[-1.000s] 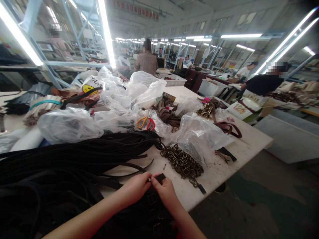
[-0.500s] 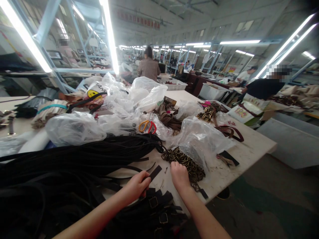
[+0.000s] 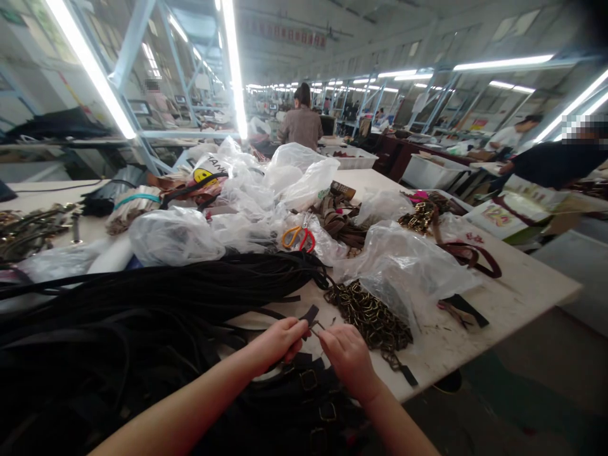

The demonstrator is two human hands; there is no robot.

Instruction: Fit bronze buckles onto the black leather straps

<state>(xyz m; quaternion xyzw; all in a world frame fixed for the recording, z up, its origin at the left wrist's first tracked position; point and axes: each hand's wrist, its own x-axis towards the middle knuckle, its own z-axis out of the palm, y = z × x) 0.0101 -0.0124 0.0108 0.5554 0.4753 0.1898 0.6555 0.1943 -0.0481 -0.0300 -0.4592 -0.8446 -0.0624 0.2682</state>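
Note:
My left hand (image 3: 285,339) is closed on a black strap (image 3: 311,314), whose short flat end sticks out past the thumb. Close beside it, my right hand (image 3: 349,358) pinches a small metal buckle (image 3: 316,325) at the strap, its shape mostly hidden by the fingers. A heap of brass-coloured metal buckles (image 3: 370,316) lies just beyond my right hand. Below both hands are black straps with square buckles (image 3: 327,411). A thick bundle of long black straps (image 3: 190,288) spreads to the left.
Orange-and-red-handled scissors (image 3: 298,238) lie among clear plastic bags (image 3: 413,259) behind the buckles. Brown straps (image 3: 339,218) are bunched further back. Another tool (image 3: 458,313) rests near the right table edge (image 3: 522,339). Co-workers, one in a brown top (image 3: 301,126), are at the back and right.
My right hand has come back from the buckle heap to my left hand, now with a small metal buckle at the strap end. The camera view has turned slightly left.

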